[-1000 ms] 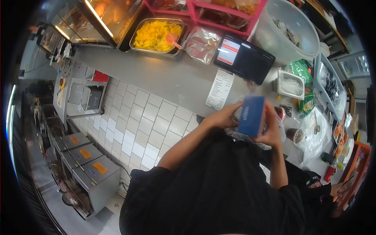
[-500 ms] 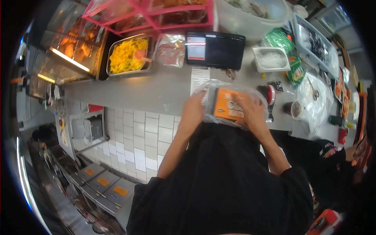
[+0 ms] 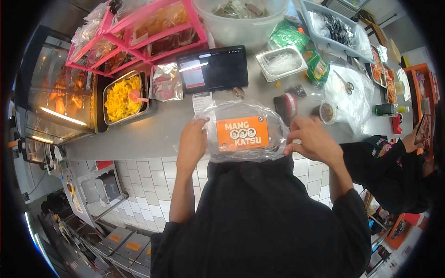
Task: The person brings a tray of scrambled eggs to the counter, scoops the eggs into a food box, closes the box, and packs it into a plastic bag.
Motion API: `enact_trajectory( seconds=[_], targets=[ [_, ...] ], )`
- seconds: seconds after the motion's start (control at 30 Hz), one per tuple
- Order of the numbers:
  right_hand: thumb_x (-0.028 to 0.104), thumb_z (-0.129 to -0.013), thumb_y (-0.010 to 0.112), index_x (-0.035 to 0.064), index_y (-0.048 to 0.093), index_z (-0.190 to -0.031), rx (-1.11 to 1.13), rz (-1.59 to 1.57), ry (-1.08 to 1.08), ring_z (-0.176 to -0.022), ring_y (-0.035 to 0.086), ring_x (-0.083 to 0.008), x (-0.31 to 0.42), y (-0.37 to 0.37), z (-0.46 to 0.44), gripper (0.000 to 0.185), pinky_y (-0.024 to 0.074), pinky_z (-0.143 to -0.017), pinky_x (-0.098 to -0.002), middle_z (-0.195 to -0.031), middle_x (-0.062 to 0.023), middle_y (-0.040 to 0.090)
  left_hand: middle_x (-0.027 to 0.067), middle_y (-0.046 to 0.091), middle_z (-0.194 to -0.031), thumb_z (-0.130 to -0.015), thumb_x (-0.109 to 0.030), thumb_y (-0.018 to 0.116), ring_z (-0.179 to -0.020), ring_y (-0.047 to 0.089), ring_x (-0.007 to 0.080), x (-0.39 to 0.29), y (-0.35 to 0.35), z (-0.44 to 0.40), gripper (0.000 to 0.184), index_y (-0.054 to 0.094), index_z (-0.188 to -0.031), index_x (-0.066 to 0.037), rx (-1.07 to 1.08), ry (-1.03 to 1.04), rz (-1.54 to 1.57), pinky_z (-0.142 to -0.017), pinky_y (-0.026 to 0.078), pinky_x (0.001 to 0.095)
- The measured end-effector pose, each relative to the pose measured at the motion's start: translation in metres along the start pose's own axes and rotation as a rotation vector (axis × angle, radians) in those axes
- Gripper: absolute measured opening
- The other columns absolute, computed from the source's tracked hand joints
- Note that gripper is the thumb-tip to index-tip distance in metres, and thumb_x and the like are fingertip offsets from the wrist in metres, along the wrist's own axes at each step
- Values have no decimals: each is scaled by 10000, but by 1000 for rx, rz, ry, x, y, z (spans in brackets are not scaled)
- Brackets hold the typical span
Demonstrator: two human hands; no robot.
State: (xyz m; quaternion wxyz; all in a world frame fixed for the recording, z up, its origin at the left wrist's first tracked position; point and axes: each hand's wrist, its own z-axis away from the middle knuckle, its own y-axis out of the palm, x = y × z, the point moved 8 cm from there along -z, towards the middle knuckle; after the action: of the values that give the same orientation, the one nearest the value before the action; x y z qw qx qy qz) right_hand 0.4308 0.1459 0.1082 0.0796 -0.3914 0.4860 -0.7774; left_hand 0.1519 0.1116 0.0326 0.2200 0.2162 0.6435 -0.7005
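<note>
A clear plastic bag [image 3: 237, 109] lies at the counter's front edge, with a flat orange pack [image 3: 249, 135] inside, printed "MANG KATSU". My left hand [image 3: 193, 139] is closed on the bag's left side, thumb toward the pack. At the opposite side, my right hand [image 3: 316, 141] pinches the bag's edge between thumb and fingers. A paper receipt [image 3: 202, 102] sits just behind the bag, partly under it. Right of the bag stand a roll with a red rim [image 3: 290, 104] and a lidded cup of dark sauce [image 3: 326, 113].
Behind the bag stand a tablet [image 3: 217, 69], a foil pack [image 3: 167, 81] and a metal tray of yellow food [image 3: 124, 98]. Scissors [image 3: 347, 85] lie on white plastic, near a steel tub [image 3: 281, 65]. Another person's sleeve [image 3: 394, 169] is at the right.
My hands have moved apart to the bag's two sides, and my right hand has come off the orange pack. The pack's printed top now shows fully. The camera view has shifted.
</note>
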Motion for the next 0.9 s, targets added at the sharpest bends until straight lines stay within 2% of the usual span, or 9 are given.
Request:
enact_trajectory(
  seconds=[0.13, 0.2, 0.23, 0.33, 0.53, 0.67, 0.73, 0.8, 0.9],
  targets=[
    [258, -856, 697, 27, 593, -953, -181, -142, 209, -789, 605, -230, -33, 48, -1, 271, 432, -797, -361, -1025, -110, 564, 288, 546, -1220, -867, -69, 550, -1140, 519, 426, -7, 38, 1, 322, 606, -1169, 26, -3, -104, 163, -980, 416, 443],
    [120, -879, 668, 38, 493, -1075, -166, -794, 527, -743, 597, -133, -50, 84, -7, 275, 454, -698, -291, -940, -50, 575, 297, 525, -1237, -875, -139, 591, -1150, 509, 426, -9, 69, 0, 345, 598, -1171, 39, 103, -207, 206, -968, 421, 442],
    [120, -879, 668, 38, 493, -1075, -173, -792, 528, -743, 597, -133, -49, 80, -10, 275, 454, -698, -291, -940, -50, 575, 303, 506, -1257, -831, -132, 642, -1162, 497, 429, -16, 82, -4, 394, 589, -1180, 43, 89, -77, 119, -960, 421, 453],
    [0, -825, 687, 71, 524, -1043, -486, -1466, 301, -727, 515, -27, -42, 51, -9, 281, 417, -652, -187, -802, 24, 557, 298, 510, -1258, -779, -126, 691, -1173, 490, 431, -14, 93, 4, 425, 604, -1158, 46, -14, -43, 184, -975, 413, 465],
    [30, -843, 662, 50, 593, -1014, -584, -1334, 237, -846, 524, -69, -61, 52, -8, 186, 438, -755, -228, -956, 11, 556, 266, 541, -1251, -732, -111, 725, -1187, 488, 427, -13, 105, -1, 409, 643, -1100, 49, -38, -43, 116, -993, 414, 447],
    [198, -878, 671, 36, 563, -1200, -585, -1073, 539, -760, 513, -76, -77, 36, -2, 377, 430, -682, -241, -922, 6, 558, 253, 563, -1232, -748, -96, 714, -1162, 512, 400, -15, 74, 3, 399, 655, -1132, -2, -100, -50, 81, -998, 415, 420],
    [226, -859, 699, 43, 546, -1223, -120, -789, 529, -710, 500, -73, -64, 53, -10, 434, 414, -631, -243, -874, 6, 562, 226, 594, -1139, -771, -54, 686, -1109, 536, 368, -42, 16, 6, 352, 679, -1124, -46, -306, -29, -42, -976, 419, 402],
    [187, -847, 702, 38, 566, -1195, -121, -933, 428, -694, 483, -68, -69, 58, -9, 402, 399, -606, -242, -843, 12, 562, 209, 587, -1105, -784, -35, 666, -1088, 535, 352, -37, -22, 5, 324, 692, -1105, -61, -331, -110, 12, -953, 419, 402],
    [106, -827, 692, 32, 624, -1037, -527, -1071, 394, -717, 473, -62, -65, -9, 11, 232, 382, -624, -236, -836, 28, 556, 183, 557, -1072, -800, -1, 632, -1046, 526, 332, -34, -52, 15, 297, 709, -1077, -77, -352, -180, -38, -905, 422, 405]
  ],
)
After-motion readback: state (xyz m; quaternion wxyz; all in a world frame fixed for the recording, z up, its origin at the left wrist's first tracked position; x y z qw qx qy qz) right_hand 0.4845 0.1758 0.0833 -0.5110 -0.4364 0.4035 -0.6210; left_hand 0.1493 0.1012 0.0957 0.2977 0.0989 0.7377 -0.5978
